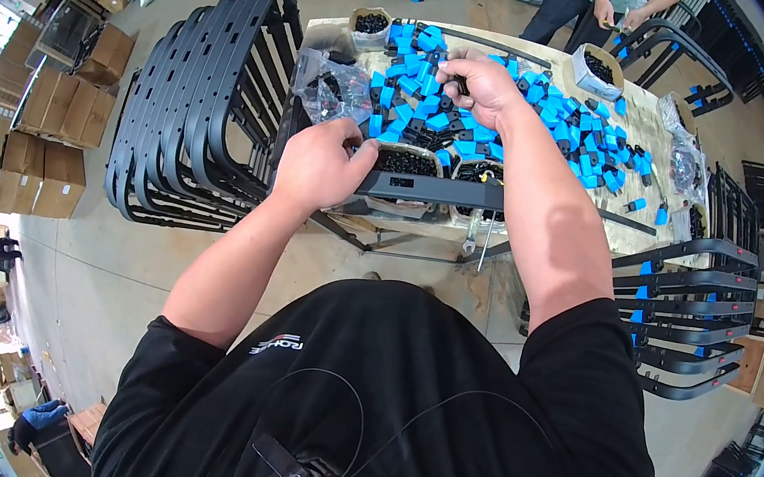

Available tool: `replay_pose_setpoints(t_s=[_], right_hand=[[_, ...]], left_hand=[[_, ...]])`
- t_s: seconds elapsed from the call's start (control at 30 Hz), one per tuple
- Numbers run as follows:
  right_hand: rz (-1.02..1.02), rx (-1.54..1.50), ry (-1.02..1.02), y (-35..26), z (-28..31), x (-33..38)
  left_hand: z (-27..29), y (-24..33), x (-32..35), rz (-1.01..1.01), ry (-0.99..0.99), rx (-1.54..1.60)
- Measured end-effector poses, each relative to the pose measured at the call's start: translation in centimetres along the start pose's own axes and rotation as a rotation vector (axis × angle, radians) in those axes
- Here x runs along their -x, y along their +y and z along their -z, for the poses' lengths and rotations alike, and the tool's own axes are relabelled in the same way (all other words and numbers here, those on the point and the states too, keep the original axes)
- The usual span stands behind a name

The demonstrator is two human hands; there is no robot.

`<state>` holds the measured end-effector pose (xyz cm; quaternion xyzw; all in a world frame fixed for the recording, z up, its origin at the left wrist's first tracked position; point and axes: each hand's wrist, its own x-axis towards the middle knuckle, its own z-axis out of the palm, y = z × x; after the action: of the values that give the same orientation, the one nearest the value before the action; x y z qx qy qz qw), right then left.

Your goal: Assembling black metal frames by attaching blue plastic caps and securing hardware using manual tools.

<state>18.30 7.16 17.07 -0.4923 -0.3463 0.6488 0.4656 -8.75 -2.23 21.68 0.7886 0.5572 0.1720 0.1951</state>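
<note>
My left hand [322,163] is closed on the corner of a black metal frame [432,190], with the thumb along its near bar. That bar runs crosswise along the near edge of the table [645,109]. Over a heap of blue and black plastic pieces [574,134], my right hand [481,89] has its fingers curled in. Its fingertips pinch a blue and black plastic piece [431,64]. Just behind the bar stand tubs of small black parts [404,161], partly covered by it. A wrench [471,233] hangs below the bar.
Stacked black frames [192,107] stand left of the table, and more frames [690,318] are at the right. A clear plastic bag [334,87] lies at the table's left. Across the table, a co-worker's hands [623,17] handle something small. Cardboard boxes [62,105] are piled far left.
</note>
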Motion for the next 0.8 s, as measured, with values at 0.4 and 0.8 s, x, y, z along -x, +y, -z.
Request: replay_pose_setpoints(t_s=[0.4,0.8], right_hand=[[-0.091,-0.054,0.015,0.9,0.4,-0.8],[-0.084,0.041,0.063,2.0,1.7,-2.1]], left_hand=[[-0.2,0.0,0.4,0.001,0.062,0.061],[-7.8,-3.0,6.9,-0.721,-0.164,0.247]])
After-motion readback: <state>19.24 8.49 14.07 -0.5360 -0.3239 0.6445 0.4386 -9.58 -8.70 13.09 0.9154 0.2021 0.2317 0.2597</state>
